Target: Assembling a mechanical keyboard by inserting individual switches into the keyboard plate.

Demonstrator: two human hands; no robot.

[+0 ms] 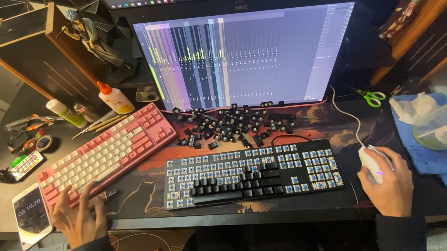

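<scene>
The left hand (79,214) rests with fingers spread loosely on the near corner of the pink keyboard (106,153), gripping nothing. The right hand (389,180) is curled over the white mouse (371,161) on the surface, right of the black keyboard (251,174), most of whose keycaps are off; loose black keycaps (233,126) lie heaped below the monitor (245,55).

Left hand (77,212) on pink keyboard (107,152), right hand (388,180) on mouse (372,162).

A black mechanical keyboard with many keycaps removed (251,176) lies centre; a pink-and-white keyboard (107,152) at ten o'clock, loose black keycaps (233,126) at twelve, a white corded mouse (372,162) at three.
</scene>
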